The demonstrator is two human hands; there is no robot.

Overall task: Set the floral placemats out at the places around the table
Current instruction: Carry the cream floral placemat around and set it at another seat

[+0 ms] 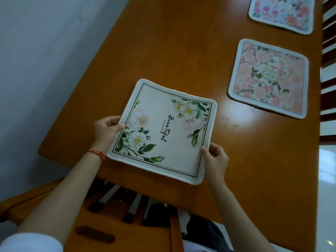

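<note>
Wooden table (181,51): both hands grip the white-flowered placemat (161,131) by its edges.

cream "beautiful" placemat (163,131) held, two pink placemats (269,79) laid flat

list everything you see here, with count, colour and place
cream placemat: 1, cream with white flowers and black lettering, held at the near edge of the table
pink placemats: 2, pink floral, flat along the table's right side
table: 1, orange-brown wood, fills the middle of the view
chairs: 2, dark slats, one below the near edge, one at right
wall: 1, pale grey, left
bracelet: 1, red, left wrist
left hand: 1, grip on the cream placemat's left edge
right hand: 1, grip on its near right corner
</note>
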